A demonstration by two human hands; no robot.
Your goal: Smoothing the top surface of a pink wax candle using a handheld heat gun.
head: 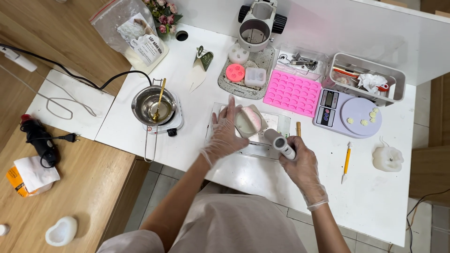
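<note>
Left hand (225, 133) steadies pale mould (248, 121); right hand (300, 161) grips grey tool (280, 143) near table edge (262, 194).

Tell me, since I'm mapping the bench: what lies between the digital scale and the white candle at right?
Between the scale and candle, the head view shows only bare white table.

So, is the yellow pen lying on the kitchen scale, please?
No, the yellow pen lies on the white table, below the scale.
</note>
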